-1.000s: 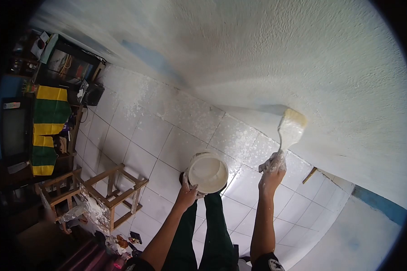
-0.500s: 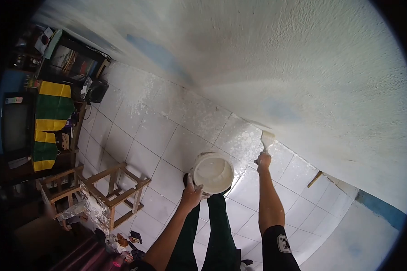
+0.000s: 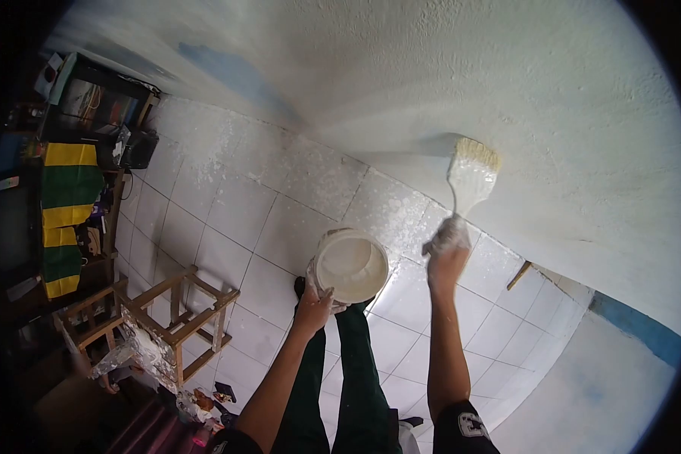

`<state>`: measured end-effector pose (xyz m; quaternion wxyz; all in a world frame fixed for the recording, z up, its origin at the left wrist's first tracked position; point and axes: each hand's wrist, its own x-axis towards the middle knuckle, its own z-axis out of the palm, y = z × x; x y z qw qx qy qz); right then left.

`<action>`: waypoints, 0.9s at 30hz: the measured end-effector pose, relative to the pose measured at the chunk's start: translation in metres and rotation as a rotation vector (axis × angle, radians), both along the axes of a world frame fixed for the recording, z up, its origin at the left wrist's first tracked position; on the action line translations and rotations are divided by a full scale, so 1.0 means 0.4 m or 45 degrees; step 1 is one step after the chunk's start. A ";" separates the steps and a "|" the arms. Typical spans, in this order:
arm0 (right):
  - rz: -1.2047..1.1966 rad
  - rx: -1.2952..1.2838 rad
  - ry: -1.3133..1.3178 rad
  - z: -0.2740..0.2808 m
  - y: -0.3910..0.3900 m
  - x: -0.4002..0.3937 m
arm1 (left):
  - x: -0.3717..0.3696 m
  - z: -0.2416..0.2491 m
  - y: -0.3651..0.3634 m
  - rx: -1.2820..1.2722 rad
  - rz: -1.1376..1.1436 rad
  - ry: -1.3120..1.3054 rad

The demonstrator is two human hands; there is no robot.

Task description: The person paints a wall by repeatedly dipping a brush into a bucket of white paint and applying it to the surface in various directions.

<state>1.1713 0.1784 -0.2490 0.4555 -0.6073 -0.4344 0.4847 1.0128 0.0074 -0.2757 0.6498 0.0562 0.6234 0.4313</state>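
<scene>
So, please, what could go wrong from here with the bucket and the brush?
The bucket is open and only the left grip holds it, so it could tip and spill.
The right grip looks smeared with white, so the brush might slip.
The floor tiles have white splashes; more drips could perhaps make them slippery.

black sleeve point(image 3: 452, 425) with white marking point(image 3: 473, 424), dark green trousers point(image 3: 359, 371)

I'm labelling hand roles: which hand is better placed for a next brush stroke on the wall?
The right hand, probably: it grips the brush, bristles toward the wall, while the left hand is occupied with the bucket.
</scene>
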 end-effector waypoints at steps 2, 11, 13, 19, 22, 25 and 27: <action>-0.001 -0.027 -0.086 -0.151 0.007 0.006 | 0.004 -0.006 -0.007 0.018 -0.005 0.007; 0.080 -0.716 -0.079 -0.521 0.047 0.058 | 0.000 -0.008 -0.037 -0.004 0.042 -0.022; 0.183 -0.906 0.108 -0.520 0.075 0.070 | -0.004 0.016 -0.041 -0.006 0.011 0.045; 0.221 -0.718 0.348 -0.199 0.179 -0.035 | -0.017 0.077 -0.113 0.005 0.028 0.065; 0.222 -0.554 0.404 0.001 0.129 -0.062 | -0.020 0.115 -0.149 0.044 0.069 0.094; 0.270 -0.298 0.528 0.200 0.023 -0.061 | -0.036 0.165 -0.206 0.055 0.092 0.063; 0.280 -0.223 0.498 0.315 -0.030 -0.036 | -0.044 0.182 -0.257 0.100 0.118 0.006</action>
